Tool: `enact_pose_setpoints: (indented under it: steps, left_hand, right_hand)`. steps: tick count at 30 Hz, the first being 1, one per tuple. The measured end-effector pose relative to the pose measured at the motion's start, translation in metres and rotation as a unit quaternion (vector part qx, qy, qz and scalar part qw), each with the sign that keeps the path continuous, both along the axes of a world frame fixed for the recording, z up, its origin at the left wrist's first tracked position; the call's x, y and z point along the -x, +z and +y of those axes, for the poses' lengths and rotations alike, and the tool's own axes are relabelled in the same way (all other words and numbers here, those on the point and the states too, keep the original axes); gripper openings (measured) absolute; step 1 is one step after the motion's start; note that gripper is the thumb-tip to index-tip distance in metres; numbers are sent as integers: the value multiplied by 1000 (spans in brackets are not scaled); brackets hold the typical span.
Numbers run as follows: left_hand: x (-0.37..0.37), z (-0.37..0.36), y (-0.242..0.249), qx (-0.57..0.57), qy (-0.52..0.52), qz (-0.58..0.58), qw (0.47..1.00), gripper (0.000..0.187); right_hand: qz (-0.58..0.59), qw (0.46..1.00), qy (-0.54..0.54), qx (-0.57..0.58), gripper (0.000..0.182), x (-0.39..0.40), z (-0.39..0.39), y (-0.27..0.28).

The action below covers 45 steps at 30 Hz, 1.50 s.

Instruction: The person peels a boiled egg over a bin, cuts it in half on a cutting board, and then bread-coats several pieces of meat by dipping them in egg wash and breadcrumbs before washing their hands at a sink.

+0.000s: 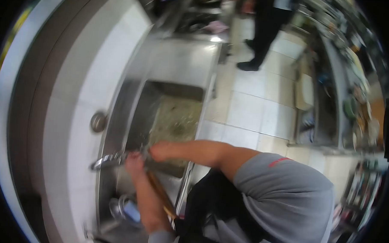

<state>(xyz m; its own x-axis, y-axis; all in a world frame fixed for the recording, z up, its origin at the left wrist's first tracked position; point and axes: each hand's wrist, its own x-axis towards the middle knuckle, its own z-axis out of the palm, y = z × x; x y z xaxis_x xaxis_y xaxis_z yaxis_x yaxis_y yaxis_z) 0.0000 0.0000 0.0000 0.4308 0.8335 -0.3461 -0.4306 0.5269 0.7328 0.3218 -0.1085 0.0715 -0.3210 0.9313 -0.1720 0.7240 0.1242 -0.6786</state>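
Both hands meet over the near end of a steel sink (137, 115) holding cloudy, greenish-yellow water (177, 116). My left hand (135, 163) is closed beside the end of a chrome faucet (109, 160). My right hand (158, 151) is closed just to its right, almost touching it. A small greyish blur (144, 152) shows between the two hands; blur and the fingers hide what it is. A long wooden handle (160, 191) runs slantwise from below the hands toward my body, along my left forearm. Its far end is hidden.
A steel counter (179, 61) continues beyond the sink. Behind the faucet stands a white tiled wall (79, 121) with a round metal fitting (99, 121). Metal bowls (125, 207) sit near my left forearm. Another person in dark trousers (266, 36) stands on the tiled floor (250, 110). Crowded shelves (332, 92) line the right.
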Motion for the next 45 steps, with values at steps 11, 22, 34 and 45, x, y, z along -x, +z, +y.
enact_pose_setpoints:
  steps: [11, 22, 34, 45]
  left_hand:
    - [-120, -14, 68, -446, 115, 618, 637, 35]
    - [-377, -126, 136, -381, -2, 724, 575, 35]
    - [-731, -157, 38, 64, -547, 358, 754, 26]
    - [-1314, -213, -100, -569, -706, 241, 345, 31]
  right_hand:
    - [166, 961, -111, -192, 25, -215, -136, 8]
    - [174, 976, 126, 43, 61, -416, -128, 98]
    - [143, 772, -614, -79, 43, -967, -183, -13]
    - [455, 767, -447, 72, 34, -1171, -224, 44]
